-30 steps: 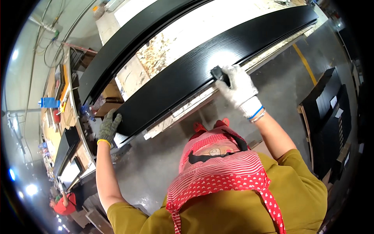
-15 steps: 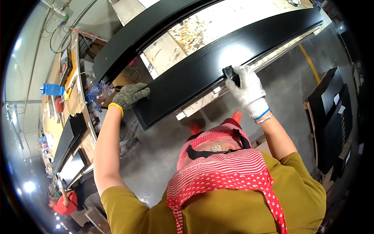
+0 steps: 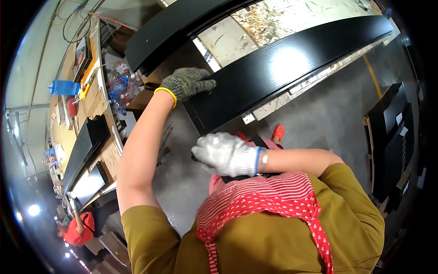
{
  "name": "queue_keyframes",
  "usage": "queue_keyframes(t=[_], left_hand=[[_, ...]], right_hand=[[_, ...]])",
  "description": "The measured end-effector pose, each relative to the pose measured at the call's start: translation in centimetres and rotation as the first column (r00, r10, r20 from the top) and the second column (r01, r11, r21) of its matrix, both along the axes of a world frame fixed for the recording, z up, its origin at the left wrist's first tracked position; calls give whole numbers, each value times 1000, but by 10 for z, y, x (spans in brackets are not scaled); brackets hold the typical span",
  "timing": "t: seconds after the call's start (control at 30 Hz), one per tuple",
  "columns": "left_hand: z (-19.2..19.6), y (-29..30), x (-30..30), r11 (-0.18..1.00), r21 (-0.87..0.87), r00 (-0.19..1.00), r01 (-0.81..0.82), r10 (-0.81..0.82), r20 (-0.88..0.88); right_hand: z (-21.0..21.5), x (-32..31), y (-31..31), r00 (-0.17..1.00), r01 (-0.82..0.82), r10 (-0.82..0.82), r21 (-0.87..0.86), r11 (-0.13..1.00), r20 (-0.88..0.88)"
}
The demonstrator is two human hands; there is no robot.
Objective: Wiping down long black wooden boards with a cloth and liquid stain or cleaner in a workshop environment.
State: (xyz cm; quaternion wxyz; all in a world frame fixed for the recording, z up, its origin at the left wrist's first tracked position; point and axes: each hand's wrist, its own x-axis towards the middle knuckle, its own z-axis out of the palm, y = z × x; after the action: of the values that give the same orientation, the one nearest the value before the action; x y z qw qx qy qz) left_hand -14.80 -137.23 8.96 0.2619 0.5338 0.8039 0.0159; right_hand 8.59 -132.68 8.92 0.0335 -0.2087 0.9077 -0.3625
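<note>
A long black board (image 3: 255, 68) with a glossy, grained face lies on the workbench, its left end overhanging. My left hand (image 3: 188, 85), in a grey-green knit glove with a yellow cuff, grips that end at its far corner. My right hand (image 3: 228, 154), in a white glove with a blue-edged cuff, is off the board, in front of my apron near the board's near-left corner. It is blurred, with its fingers curled round a small dark piece of material (image 3: 194, 157) that is mostly hidden.
Another long black panel (image 3: 178, 32) lies beyond. At left, a side bench (image 3: 96, 102) carries black pieces, a blue container (image 3: 64, 87) and tools, with plastic bottles (image 3: 123, 86) beside it. Black panels (image 3: 390, 137) stand at right. Another person (image 3: 80, 228) works at far left.
My right hand has swung from the board's near edge leftward and toward my body, still closed. My left hand stays at the board's left end while the whole view has shifted.
</note>
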Motion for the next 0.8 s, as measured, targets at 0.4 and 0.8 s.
queue_keyframes(t=[0.4,0.8], left_hand=[[32,-28,169,907,412,994,-88,106,-22],[-12,-10,200,818,515,957,-256,289,18]], right_hand=[[57,-38,128,896,336,-309,30,941,-319],[47,-106,60,878,-428,475,355,831,-54]])
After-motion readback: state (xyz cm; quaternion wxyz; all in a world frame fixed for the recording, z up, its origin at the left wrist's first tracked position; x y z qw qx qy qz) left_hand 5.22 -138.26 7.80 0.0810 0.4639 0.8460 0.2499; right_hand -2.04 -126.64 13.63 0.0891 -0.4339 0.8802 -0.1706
